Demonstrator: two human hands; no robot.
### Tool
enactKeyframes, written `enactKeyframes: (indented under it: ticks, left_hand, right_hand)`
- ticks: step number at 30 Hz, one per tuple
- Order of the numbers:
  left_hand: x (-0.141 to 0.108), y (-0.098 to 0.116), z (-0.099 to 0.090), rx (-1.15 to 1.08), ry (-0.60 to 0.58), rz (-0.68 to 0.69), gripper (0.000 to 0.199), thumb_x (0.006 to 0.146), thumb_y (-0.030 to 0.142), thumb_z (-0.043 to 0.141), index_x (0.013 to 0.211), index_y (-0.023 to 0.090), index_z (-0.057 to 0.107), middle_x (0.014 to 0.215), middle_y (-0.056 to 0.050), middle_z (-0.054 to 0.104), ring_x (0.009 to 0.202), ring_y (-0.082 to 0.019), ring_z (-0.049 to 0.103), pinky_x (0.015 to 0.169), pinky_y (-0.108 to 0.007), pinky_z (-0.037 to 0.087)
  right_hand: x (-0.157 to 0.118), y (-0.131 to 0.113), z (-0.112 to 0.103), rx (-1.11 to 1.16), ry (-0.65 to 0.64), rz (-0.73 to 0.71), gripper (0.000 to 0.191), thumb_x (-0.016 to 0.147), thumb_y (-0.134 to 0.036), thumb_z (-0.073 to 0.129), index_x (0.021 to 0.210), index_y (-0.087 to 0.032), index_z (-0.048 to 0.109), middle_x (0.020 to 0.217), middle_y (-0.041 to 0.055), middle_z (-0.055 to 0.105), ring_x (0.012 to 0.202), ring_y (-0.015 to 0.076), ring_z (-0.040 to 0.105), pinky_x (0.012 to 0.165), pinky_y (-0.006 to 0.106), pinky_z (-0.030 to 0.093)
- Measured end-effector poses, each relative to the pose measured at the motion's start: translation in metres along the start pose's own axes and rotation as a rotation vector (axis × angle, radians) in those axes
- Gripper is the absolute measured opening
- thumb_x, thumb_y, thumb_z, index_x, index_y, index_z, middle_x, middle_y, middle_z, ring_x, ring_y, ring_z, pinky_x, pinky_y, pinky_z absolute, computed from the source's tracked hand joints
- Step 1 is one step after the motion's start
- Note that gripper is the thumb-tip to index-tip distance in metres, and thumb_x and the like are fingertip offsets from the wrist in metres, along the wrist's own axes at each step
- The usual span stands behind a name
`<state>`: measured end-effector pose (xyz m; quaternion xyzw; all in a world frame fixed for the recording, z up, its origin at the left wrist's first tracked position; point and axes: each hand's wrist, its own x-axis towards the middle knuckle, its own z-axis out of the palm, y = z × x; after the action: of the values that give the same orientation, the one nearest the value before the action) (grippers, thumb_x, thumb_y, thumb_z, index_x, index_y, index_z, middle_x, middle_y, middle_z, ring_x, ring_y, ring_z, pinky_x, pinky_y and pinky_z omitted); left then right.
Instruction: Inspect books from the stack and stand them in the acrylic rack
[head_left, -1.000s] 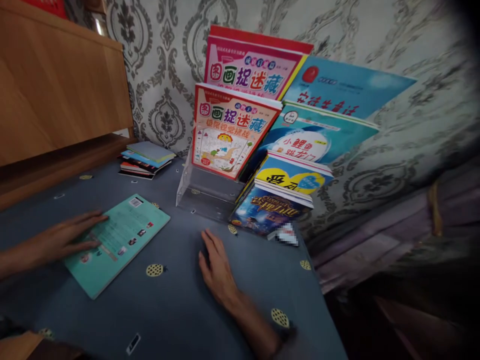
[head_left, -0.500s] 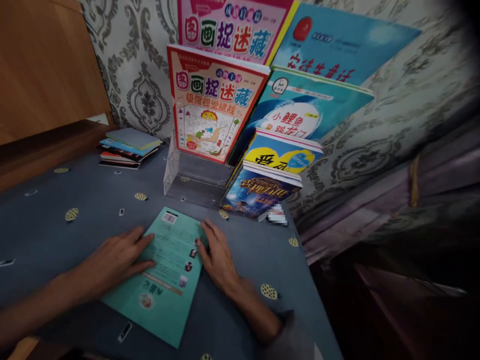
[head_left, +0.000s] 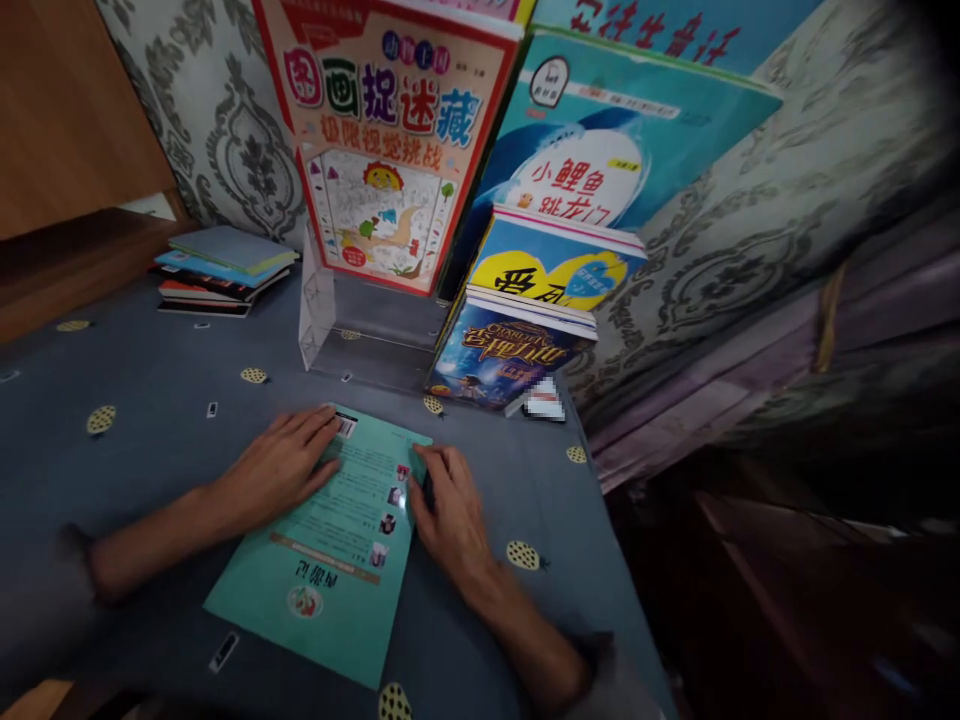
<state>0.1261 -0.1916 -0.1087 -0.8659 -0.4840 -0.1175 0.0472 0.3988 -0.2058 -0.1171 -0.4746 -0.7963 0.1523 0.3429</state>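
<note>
A green book [head_left: 330,560] lies flat on the patterned cloth, its printing upside down to me and its barcode at the far edge. My left hand [head_left: 289,465] rests on the book's far left part, fingers stretched and partly over the barcode. At the far right edge, my right hand [head_left: 454,505] touches the book with its fingertips, the thumb along the side and the fingers slightly bent. Neither hand is wrapped round the book.
Beyond the book stands a clear rack [head_left: 367,345] with an orange-red picture book [head_left: 382,150], a teal book [head_left: 585,150] and a dark blue book [head_left: 502,355]. A small book stack [head_left: 225,265] lies at the back left. A curtain hangs at right.
My left hand has moved forward along the book to its barcode corner. My right hand stays at the right edge. The view has shifted, with the rack now nearer the top.
</note>
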Motion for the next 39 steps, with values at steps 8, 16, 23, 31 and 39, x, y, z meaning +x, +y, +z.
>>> enactKeyframes:
  ticks: [8, 16, 23, 31, 39]
  left_hand:
    - [0.029, 0.029, -0.004, -0.031, -0.081, 0.037, 0.047, 0.105, 0.038, 0.043, 0.139, 0.008, 0.054, 0.148, -0.020, 0.057, 0.142, -0.031, 0.050, 0.115, -0.048, 0.041]
    - [0.039, 0.037, 0.008, -0.098, -0.029, 0.107, 0.045, 0.104, 0.036, 0.043, 0.140, 0.011, 0.053, 0.143, -0.017, 0.062, 0.136, -0.029, 0.054, 0.115, -0.047, 0.041]
    - [0.052, 0.044, 0.013, -0.148, 0.020, 0.214, 0.046, 0.108, 0.034, 0.036, 0.143, 0.011, 0.054, 0.142, -0.016, 0.063, 0.132, -0.027, 0.058, 0.112, -0.046, 0.042]
    - [0.063, 0.051, 0.018, -0.220, -0.042, 0.283, 0.048, 0.109, 0.039, 0.034, 0.149, 0.019, 0.051, 0.150, -0.012, 0.058, 0.140, -0.028, 0.052, 0.115, -0.052, 0.040]
    - [0.064, 0.051, 0.021, -0.198, 0.007, 0.337, 0.046, 0.109, 0.037, 0.035, 0.148, 0.020, 0.053, 0.152, -0.011, 0.056, 0.146, -0.028, 0.044, 0.116, -0.051, 0.041]
  right_hand:
    - [-0.003, 0.011, 0.003, 0.024, 0.035, -0.066, 0.030, 0.101, -0.027, 0.050, 0.129, -0.022, 0.059, 0.113, 0.0116, 0.066, 0.104, 0.0275, 0.066, 0.088, 0.044, 0.060]
    - [-0.003, -0.004, -0.005, 0.145, 0.052, 0.025, 0.043, 0.102, -0.027, 0.051, 0.145, -0.024, 0.048, 0.122, 0.0115, 0.067, 0.111, 0.0262, 0.067, 0.093, 0.045, 0.060]
    - [-0.003, -0.007, -0.010, 0.247, 0.086, 0.142, 0.049, 0.101, -0.022, 0.049, 0.150, -0.025, 0.044, 0.129, 0.0116, 0.067, 0.114, 0.0241, 0.068, 0.095, 0.044, 0.060]
    - [0.000, -0.003, -0.011, 0.216, 0.096, 0.139, 0.052, 0.099, -0.020, 0.047, 0.150, -0.025, 0.043, 0.131, 0.0121, 0.067, 0.110, 0.0241, 0.069, 0.093, 0.043, 0.061]
    - [0.002, 0.011, -0.005, 0.112, 0.043, 0.096, 0.052, 0.096, -0.015, 0.044, 0.147, -0.022, 0.049, 0.132, 0.0130, 0.067, 0.116, 0.0251, 0.065, 0.103, 0.047, 0.055]
